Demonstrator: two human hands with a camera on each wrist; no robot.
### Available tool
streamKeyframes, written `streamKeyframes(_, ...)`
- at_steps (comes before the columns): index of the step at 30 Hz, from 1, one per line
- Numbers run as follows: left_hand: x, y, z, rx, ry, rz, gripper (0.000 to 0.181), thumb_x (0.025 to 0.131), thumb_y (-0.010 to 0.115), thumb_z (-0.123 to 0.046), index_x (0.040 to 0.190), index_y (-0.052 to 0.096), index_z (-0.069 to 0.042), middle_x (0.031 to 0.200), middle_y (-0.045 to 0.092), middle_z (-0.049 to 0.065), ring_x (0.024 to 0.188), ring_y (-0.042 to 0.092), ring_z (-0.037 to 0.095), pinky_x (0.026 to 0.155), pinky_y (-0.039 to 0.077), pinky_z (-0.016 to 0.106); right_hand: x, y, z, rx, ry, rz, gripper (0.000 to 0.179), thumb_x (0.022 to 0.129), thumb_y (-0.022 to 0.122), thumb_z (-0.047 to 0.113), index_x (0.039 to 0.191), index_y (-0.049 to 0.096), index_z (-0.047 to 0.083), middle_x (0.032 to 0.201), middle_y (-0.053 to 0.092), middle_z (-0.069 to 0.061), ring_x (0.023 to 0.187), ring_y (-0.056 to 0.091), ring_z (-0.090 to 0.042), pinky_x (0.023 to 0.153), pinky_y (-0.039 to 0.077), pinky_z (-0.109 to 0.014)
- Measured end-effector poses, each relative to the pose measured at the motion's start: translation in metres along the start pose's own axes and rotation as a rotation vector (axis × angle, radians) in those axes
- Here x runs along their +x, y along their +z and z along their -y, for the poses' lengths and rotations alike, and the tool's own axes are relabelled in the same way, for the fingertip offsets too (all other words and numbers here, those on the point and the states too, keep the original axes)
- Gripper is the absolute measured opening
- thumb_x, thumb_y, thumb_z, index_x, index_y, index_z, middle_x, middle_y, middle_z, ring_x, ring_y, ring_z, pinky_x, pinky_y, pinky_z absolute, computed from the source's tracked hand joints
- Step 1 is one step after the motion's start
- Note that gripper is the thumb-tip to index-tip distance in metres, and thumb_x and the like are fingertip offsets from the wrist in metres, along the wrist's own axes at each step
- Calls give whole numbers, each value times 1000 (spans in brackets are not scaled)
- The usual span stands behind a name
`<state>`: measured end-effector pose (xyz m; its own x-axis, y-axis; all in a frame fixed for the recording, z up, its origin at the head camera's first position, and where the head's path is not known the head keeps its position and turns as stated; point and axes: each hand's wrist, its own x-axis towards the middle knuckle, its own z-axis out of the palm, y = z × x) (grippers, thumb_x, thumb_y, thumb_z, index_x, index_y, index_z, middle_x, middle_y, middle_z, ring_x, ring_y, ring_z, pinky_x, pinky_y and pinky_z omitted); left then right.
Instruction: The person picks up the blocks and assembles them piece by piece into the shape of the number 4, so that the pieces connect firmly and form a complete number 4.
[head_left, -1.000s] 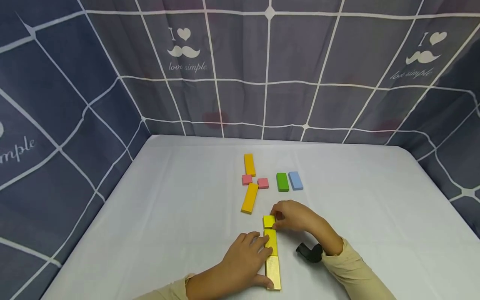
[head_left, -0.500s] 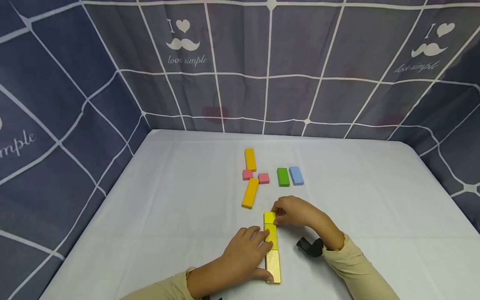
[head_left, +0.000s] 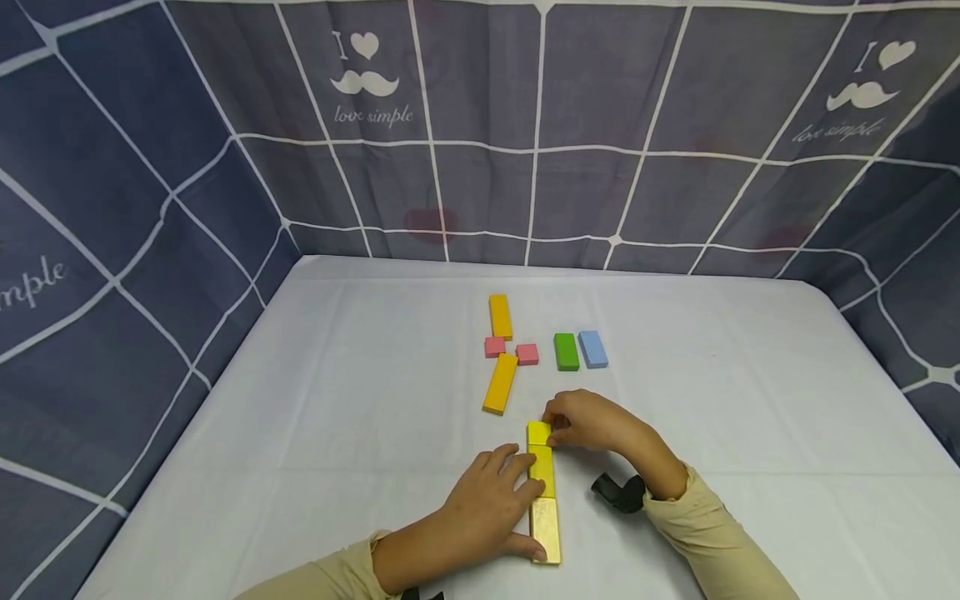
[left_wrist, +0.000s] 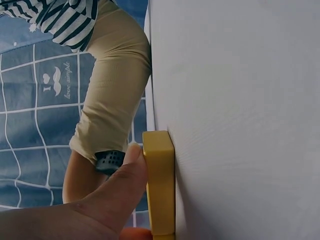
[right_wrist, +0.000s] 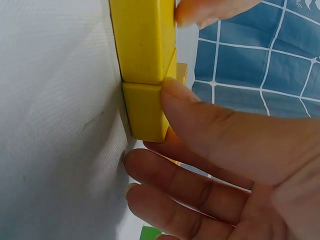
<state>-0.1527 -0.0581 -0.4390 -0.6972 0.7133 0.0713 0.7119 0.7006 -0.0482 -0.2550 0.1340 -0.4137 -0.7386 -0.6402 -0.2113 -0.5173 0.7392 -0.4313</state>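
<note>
Now the left hand, loosely spread, rests on the yellow row toward the table's near edge; the right hand pinches its farthest block: straight pressure seems best.

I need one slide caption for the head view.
Left hand and right hand touching three yellow rectangular blocks lined up on white cloth.

White-clothed table, yellow block row, orange bars, pink blocks, green block, blue block
</note>
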Motion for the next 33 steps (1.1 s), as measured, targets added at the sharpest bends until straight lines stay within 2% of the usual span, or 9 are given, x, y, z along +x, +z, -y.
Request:
streamKeyframes(5,1,0,1,-47,-14,22,66,69,54,-77,113,59,-27,129,51,1,124,45,25,96,43,35,0,0,1,-8,-16,0,9,82,72,13,88,68,8,77,61,4,68,47,-8,64,42,-22)
streamKeyframes(14,2,5,5,-101,-39,20,72,66,59,-77,115,56,-24,147,39,8,136,36,33,104,41,42,0,-1,1,-3,-22,-4,6,82,71,10,88,69,8,79,63,4,69,49,-8,65,44,-22)
streamKeyframes(27,5,5,6,-139,-41,90,71,69,58,-75,117,55,-23,149,39,10,139,33,34,105,40,42,1,0,0,-4,-56,-21,6,82,70,9,87,68,6,76,62,4,67,47,-7,63,43,-21)
streamKeyframes(33,4,5,8,-138,-27,85,70,70,58,-75,117,55,-24,147,41,10,138,36,33,106,39,41,0,1,0,-5,-44,-22,6,83,69,9,88,69,6,77,62,4,67,48,-7,64,43,-21)
